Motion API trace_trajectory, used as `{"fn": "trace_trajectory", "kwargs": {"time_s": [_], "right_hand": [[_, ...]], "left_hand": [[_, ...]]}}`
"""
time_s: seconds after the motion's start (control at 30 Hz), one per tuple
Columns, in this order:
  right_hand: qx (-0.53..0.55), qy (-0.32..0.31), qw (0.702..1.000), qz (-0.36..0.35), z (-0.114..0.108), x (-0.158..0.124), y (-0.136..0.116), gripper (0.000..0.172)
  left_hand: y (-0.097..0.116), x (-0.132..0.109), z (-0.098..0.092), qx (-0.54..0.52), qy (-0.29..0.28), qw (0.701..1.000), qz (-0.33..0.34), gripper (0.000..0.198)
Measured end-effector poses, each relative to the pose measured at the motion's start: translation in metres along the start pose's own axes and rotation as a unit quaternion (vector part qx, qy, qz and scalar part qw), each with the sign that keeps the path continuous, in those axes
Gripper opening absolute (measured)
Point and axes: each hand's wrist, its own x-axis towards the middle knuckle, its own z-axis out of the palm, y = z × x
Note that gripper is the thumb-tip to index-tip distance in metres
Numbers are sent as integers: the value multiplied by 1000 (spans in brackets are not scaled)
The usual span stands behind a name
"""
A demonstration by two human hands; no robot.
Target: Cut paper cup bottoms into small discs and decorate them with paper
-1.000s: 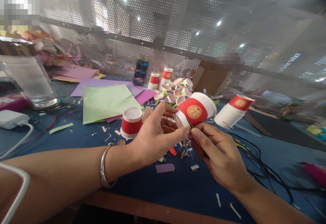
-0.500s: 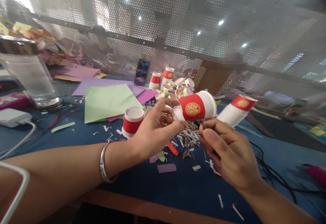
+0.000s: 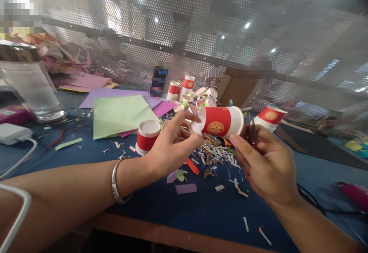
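A red and white paper cup (image 3: 218, 122) with a gold emblem lies sideways in the air. My left hand (image 3: 175, 138) grips its left end, thumb below and fingers above, with a white paper part of the cup between them. My right hand (image 3: 264, 161) is closed on small dark scissors (image 3: 252, 133), mostly hidden by the fingers. The right thumb and fingers are close to the cup's white rim; whether they touch it I cannot tell. Beside my left hand stands a short cut-down paper cup (image 3: 148, 136).
Paper scraps (image 3: 212, 155) litter the table below the cup. Behind are cut cup pieces (image 3: 205, 96), upright cups (image 3: 188, 85) and a cardboard box (image 3: 237, 88). A stack of cups (image 3: 270, 117) leans at right. Green paper (image 3: 123, 115) and a water glass (image 3: 34, 88) are at left.
The cup has turned a little about its length, so its emblem sits lower. My right hand has moved right along the cup to its rim, and the scissors now show.
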Motion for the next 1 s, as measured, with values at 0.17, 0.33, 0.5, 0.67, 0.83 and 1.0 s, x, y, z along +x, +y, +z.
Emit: {"fn": "trace_trajectory", "kwargs": {"time_s": [0.17,0.33,0.5,0.67,0.83,1.0], "right_hand": [[85,110,990,-37,-8,15,-15,17],[120,238,963,-44,-60,62,-23,30],[121,273,954,28,-123,101,4,34],[95,216,964,119,-155,110,39,20],[89,179,971,133,-167,109,53,21],[113,162,974,107,-168,109,53,20]], "left_hand": [[-1,-1,-1,-7,14,1000,-5,24],[-1,-4,2,-22,-38,998,-45,33],[-1,-5,5,-24,-78,996,-48,34],[-4,-5,4,-13,-108,993,-39,37],[-9,-6,4,-11,-122,992,-35,35],[-7,-7,3,-3,-130,991,-38,35]]}}
